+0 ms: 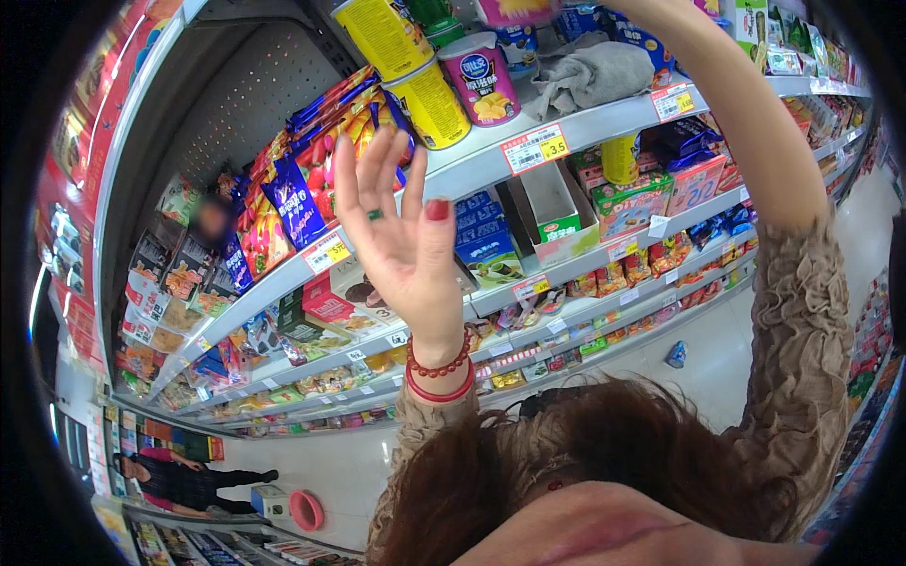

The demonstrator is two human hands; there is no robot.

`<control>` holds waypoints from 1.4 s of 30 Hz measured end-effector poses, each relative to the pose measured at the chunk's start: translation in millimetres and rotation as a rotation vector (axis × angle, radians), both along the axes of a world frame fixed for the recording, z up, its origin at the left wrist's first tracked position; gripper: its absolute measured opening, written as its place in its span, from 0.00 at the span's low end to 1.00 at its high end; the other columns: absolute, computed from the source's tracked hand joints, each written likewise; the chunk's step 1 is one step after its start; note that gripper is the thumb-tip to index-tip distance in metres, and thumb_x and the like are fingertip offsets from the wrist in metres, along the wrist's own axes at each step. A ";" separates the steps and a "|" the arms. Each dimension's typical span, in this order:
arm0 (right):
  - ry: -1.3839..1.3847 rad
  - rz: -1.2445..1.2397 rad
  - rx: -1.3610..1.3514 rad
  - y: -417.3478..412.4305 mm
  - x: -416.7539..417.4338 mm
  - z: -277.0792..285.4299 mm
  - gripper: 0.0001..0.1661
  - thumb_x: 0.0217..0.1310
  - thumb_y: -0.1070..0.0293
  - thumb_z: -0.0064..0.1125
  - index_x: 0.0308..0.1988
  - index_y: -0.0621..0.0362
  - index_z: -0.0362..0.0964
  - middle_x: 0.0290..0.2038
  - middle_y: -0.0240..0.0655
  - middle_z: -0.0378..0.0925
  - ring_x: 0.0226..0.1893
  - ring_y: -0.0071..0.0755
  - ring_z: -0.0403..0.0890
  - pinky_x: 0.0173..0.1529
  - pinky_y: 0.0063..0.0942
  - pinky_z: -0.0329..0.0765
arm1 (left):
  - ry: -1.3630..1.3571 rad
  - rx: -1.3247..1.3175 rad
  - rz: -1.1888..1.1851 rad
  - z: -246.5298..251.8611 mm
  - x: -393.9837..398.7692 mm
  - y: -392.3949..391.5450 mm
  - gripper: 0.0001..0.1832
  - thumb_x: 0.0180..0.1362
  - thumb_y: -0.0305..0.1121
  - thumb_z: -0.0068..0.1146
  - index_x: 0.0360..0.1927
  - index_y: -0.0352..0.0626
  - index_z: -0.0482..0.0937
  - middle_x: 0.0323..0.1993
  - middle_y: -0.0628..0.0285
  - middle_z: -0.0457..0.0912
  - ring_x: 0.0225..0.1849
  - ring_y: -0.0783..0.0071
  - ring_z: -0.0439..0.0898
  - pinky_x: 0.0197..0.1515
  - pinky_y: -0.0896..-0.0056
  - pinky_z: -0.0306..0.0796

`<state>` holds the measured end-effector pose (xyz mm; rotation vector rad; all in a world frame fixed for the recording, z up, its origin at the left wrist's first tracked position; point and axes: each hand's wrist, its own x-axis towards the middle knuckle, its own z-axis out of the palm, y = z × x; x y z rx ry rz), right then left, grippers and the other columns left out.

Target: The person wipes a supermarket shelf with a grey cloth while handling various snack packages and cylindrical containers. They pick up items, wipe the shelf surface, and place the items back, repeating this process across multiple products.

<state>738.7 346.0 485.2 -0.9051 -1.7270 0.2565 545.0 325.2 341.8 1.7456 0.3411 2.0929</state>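
My left hand (396, 240) is raised in front of the snack shelf, fingers apart and holding nothing. It wears a green ring, and a red bead bracelet (439, 362) is on its wrist. Just beyond the fingertips stand two stacked yellow cans (428, 106); a pink chip canister (481, 81) is beside them. My right forearm (750, 92) stretches up across the top right, and its hand lies beyond the upper edge. Another pink canister (517, 10) is cut off at the top; what supports it is hidden. A grey cloth (594, 74) lies crumpled on the same shelf.
Bagged wafer snacks (297, 191) fill the shelf at left. Lower tiers hold an opened carton (555, 205) and boxed sweets (633, 201). A small blue packet (677, 354) lies on the floor. Far off at lower left are a person (177, 481) and a pink basin (306, 511).
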 end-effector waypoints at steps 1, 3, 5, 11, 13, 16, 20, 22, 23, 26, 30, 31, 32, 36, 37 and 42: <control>0.017 -0.039 0.066 28.2 7.3 2.8 0.34 0.44 0.57 0.66 0.46 0.70 0.67 0.41 0.46 0.76 0.38 0.34 0.79 0.42 0.26 0.78 | 0.006 -0.026 0.009 -3.7 -1.2 -2.6 0.31 0.59 0.29 0.49 0.64 0.36 0.52 0.56 0.48 0.63 0.59 0.57 0.65 0.62 0.51 0.61; 0.008 0.038 0.032 88.9 0.1 0.0 0.29 0.43 0.58 0.67 0.42 0.68 0.72 0.37 0.44 0.79 0.37 0.33 0.80 0.42 0.27 0.76 | 0.023 -0.105 0.016 -17.6 -10.4 -2.8 0.29 0.59 0.25 0.46 0.64 0.35 0.53 0.55 0.48 0.64 0.58 0.57 0.66 0.61 0.51 0.62; -0.011 0.109 0.060 131.9 -23.9 -9.6 0.23 0.43 0.58 0.67 0.37 0.64 0.76 0.33 0.43 0.80 0.34 0.33 0.80 0.40 0.28 0.75 | 0.032 -0.182 0.050 -30.0 -24.7 -9.0 0.29 0.59 0.24 0.45 0.64 0.35 0.53 0.55 0.48 0.64 0.58 0.56 0.67 0.61 0.52 0.63; -0.180 -0.053 -0.036 166.5 -40.9 -20.7 0.31 0.40 0.49 0.68 0.40 0.61 0.76 0.37 0.47 0.79 0.39 0.42 0.80 0.46 0.32 0.74 | 0.004 -0.337 0.134 -58.5 -43.4 -15.3 0.28 0.57 0.20 0.44 0.63 0.34 0.55 0.53 0.47 0.65 0.55 0.56 0.69 0.58 0.54 0.67; -0.183 -0.060 -0.060 163.6 -42.8 -17.4 0.32 0.40 0.48 0.68 0.41 0.60 0.75 0.38 0.46 0.79 0.40 0.41 0.79 0.46 0.32 0.73 | -0.020 -0.366 0.144 -65.4 -51.0 -18.9 0.27 0.57 0.20 0.44 0.62 0.34 0.55 0.53 0.47 0.66 0.54 0.57 0.70 0.57 0.55 0.67; -0.090 0.078 -0.073 144.6 -35.3 -17.9 0.33 0.38 0.50 0.70 0.43 0.59 0.75 0.39 0.42 0.79 0.41 0.36 0.79 0.45 0.31 0.74 | -0.046 -0.407 0.151 -76.6 -59.2 -19.0 0.26 0.59 0.20 0.44 0.62 0.34 0.56 0.50 0.48 0.68 0.52 0.58 0.72 0.55 0.57 0.69; -0.154 0.159 -0.462 139.1 -38.0 -51.1 0.31 0.37 0.53 0.72 0.43 0.57 0.76 0.38 0.39 0.80 0.37 0.35 0.79 0.41 0.33 0.76 | -0.122 -0.491 0.183 -96.7 -79.6 -24.4 0.25 0.59 0.21 0.45 0.61 0.34 0.57 0.49 0.49 0.70 0.50 0.59 0.73 0.54 0.58 0.71; -0.268 -0.023 -0.362 166.2 -37.7 -77.1 0.38 0.33 0.51 0.72 0.44 0.64 0.72 0.40 0.41 0.78 0.38 0.36 0.80 0.37 0.27 0.76 | -0.154 -0.507 0.107 -102.2 -78.7 -17.0 0.25 0.59 0.21 0.45 0.61 0.34 0.57 0.48 0.48 0.70 0.49 0.59 0.74 0.54 0.58 0.71; -0.247 -0.038 -0.366 174.9 -45.2 -80.8 0.37 0.33 0.51 0.72 0.44 0.63 0.72 0.40 0.41 0.78 0.38 0.36 0.80 0.37 0.26 0.77 | -0.167 -0.518 0.098 -102.3 -82.9 -19.1 0.25 0.59 0.21 0.46 0.61 0.33 0.57 0.48 0.48 0.70 0.49 0.59 0.74 0.54 0.58 0.71; -0.185 -0.166 -0.338 198.1 -56.8 -87.3 0.36 0.33 0.52 0.73 0.43 0.61 0.72 0.40 0.42 0.78 0.38 0.34 0.80 0.36 0.23 0.77 | -0.168 -0.547 0.091 -106.0 -86.0 -19.5 0.25 0.59 0.21 0.45 0.61 0.33 0.57 0.48 0.47 0.70 0.49 0.59 0.74 0.54 0.57 0.71; -0.254 -0.244 -0.374 228.4 -65.1 -83.0 0.29 0.40 0.54 0.70 0.39 0.62 0.72 0.36 0.40 0.78 0.34 0.32 0.80 0.35 0.22 0.77 | -0.192 -0.548 0.092 -110.0 -96.9 -23.4 0.25 0.59 0.22 0.44 0.61 0.33 0.56 0.48 0.47 0.70 0.48 0.59 0.74 0.55 0.55 0.69; -0.216 -0.191 -0.418 228.4 -70.6 -78.6 0.29 0.39 0.55 0.71 0.41 0.61 0.73 0.36 0.40 0.78 0.34 0.33 0.80 0.36 0.26 0.77 | -0.198 -0.547 0.104 -112.1 -101.9 -25.6 0.26 0.59 0.22 0.44 0.61 0.33 0.56 0.48 0.48 0.70 0.48 0.59 0.74 0.55 0.55 0.69; -0.177 -0.141 -0.462 230.3 -74.5 -71.7 0.29 0.38 0.56 0.72 0.42 0.59 0.74 0.36 0.39 0.79 0.33 0.33 0.80 0.36 0.30 0.77 | -0.203 -0.545 0.114 -113.4 -106.6 -26.9 0.26 0.59 0.22 0.43 0.61 0.33 0.55 0.48 0.48 0.70 0.48 0.59 0.74 0.55 0.55 0.69; -0.148 0.051 -0.437 274.3 -51.0 -82.8 0.32 0.40 0.54 0.71 0.45 0.59 0.74 0.36 0.39 0.80 0.32 0.35 0.79 0.36 0.34 0.76 | -0.224 -0.534 0.077 -121.8 -110.4 -22.1 0.25 0.59 0.22 0.43 0.61 0.32 0.56 0.47 0.49 0.71 0.48 0.59 0.74 0.56 0.56 0.68; -0.212 0.042 -0.469 282.2 -52.5 -78.0 0.32 0.40 0.54 0.71 0.45 0.59 0.74 0.37 0.39 0.80 0.33 0.36 0.79 0.37 0.33 0.76 | -0.222 -0.541 0.101 -122.1 -113.3 -24.9 0.25 0.60 0.22 0.43 0.61 0.32 0.56 0.47 0.49 0.71 0.47 0.60 0.74 0.56 0.59 0.69; -0.465 -0.291 -0.061 130.5 -39.8 -28.0 0.26 0.44 0.59 0.65 0.43 0.63 0.74 0.38 0.42 0.79 0.36 0.38 0.79 0.43 0.32 0.75 | -0.159 -0.567 0.168 -137.3 -120.4 -34.3 0.23 0.61 0.22 0.42 0.59 0.30 0.58 0.47 0.48 0.71 0.47 0.62 0.75 0.55 0.62 0.70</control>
